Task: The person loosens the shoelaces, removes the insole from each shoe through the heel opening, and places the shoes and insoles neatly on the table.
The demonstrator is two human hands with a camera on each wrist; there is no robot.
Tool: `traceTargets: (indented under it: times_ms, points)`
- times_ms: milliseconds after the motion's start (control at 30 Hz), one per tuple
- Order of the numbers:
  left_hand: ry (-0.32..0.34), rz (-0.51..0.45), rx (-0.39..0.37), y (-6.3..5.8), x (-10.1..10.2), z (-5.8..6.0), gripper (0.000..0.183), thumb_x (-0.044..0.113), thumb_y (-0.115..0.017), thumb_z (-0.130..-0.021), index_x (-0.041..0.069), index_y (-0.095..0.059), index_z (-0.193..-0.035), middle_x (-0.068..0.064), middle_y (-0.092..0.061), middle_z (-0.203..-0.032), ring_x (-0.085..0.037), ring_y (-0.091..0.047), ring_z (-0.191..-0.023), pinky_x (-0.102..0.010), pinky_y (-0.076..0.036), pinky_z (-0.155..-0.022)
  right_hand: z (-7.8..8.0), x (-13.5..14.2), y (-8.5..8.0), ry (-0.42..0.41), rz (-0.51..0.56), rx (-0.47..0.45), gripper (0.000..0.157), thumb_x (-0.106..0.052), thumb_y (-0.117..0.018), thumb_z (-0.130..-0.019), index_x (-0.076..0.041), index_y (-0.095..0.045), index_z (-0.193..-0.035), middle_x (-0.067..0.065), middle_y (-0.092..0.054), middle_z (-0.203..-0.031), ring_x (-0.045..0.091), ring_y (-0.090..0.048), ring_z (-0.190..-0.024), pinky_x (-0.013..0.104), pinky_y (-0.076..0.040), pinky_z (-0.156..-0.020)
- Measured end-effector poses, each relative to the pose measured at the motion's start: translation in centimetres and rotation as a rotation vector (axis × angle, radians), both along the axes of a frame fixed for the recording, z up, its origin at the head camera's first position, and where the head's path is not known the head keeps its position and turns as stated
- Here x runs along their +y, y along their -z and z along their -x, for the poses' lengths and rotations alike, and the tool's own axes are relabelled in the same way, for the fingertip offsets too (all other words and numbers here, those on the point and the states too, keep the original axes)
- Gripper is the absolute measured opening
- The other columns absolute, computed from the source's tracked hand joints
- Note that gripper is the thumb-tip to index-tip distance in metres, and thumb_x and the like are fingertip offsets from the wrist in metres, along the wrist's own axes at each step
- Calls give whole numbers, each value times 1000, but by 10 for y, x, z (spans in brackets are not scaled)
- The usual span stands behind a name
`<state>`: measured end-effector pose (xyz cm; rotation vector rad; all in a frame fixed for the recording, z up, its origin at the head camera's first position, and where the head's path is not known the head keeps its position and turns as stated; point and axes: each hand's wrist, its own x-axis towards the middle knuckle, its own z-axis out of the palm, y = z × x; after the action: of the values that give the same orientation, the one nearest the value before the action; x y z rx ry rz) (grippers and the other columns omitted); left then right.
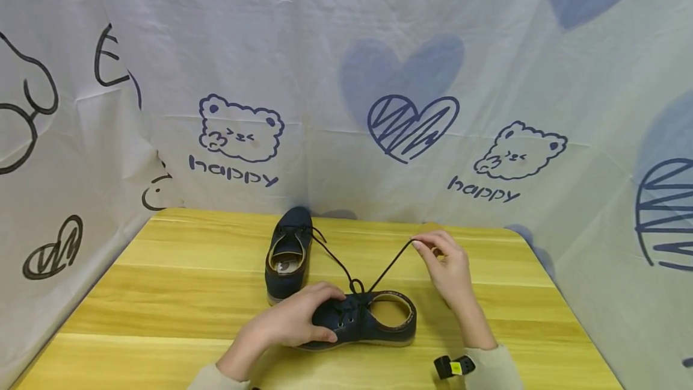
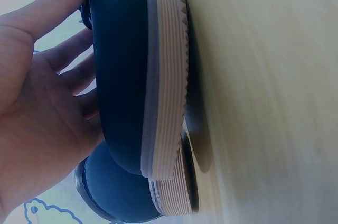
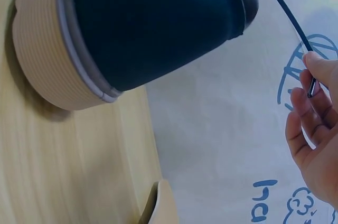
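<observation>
A dark blue lace-up shoe (image 1: 387, 334) with a ribbed tan sole lies on the table, its toe pointing left. My left hand (image 1: 295, 318) holds it over the toe, thumb on the near side and fingers on the far side. Between thumb and fingertips, my right hand (image 1: 449, 266) pinches the end of one black shoelace (image 1: 391, 265), pulled taut up and right from the shoe. A small loop (image 1: 355, 285) stands at the lacing. From it the other lace end runs back left, toward a matching second shoe (image 1: 284, 284) standing behind.
The wooden table (image 1: 178, 294) reaches back to a white hanging sheet (image 1: 325, 167) printed with hearts and bears. A black device with a yellow mark (image 1: 455, 368) is by my right wrist. In the right wrist view, a curved tan object (image 3: 165, 205) shows at the bottom, its kind unclear.
</observation>
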<state>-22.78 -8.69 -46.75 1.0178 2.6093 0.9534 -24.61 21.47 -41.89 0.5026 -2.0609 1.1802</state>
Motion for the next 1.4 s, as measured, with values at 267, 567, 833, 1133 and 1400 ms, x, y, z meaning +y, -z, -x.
traceTargets:
  times_ms: [267, 567, 833, 1133, 1400]
  points:
    - [0, 2, -10, -2, 0, -1, 61, 32, -87, -86, 17, -60, -139, -3, -56, -143, -23, -53, -132, -45, -46, -110, 5, 11, 5, 63, 30, -56, 10, 8, -72, -92, 3, -78, -99, 16, -72, -97, 9, -58, -84, 14, -44, -72]
    - [3, 10, -17, -2, 0, 0, 61, 33, -86, -87, 17, -60, -140, -5, -55, -146, -25, -52, -135, -47, -45, -111, 19, 30, 19, 79, 42, -57, 11, 0, -75, -94, -5, -80, -102, 8, -73, -98, 3, -58, -85, 14, -47, -74]
    - [5, 12, -19, -2, 0, 0, 61, 32, -86, -88, 16, -60, -140, -4, -55, -145, -25, -52, -135, -47, -45, -111, 19, 41, 16, 119, 63, -48, 10, -2, -73, -96, -2, -80, -104, 12, -71, -98, 0, -59, -85, 12, -48, -75]
    - [6, 11, 0, -2, 1, -1, 61, 30, -87, -87, 13, -61, -139, -6, -56, -144, -25, -53, -134, -45, -45, -112, 16, 49, 8, 243, 136, -81, 10, 2, -71, -96, 5, -77, -104, 18, -69, -97, -5, -57, -82, 6, -47, -74]
    - [11, 5, -11, -2, 0, 0, 61, 30, -86, -87, 14, -60, -140, -6, -55, -146, -26, -52, -136, -47, -44, -112, 16, 59, 7, 282, 168, -103, 11, -1, -72, -97, 3, -78, -105, 4, -69, -96, -6, -59, -83, 7, -48, -74]
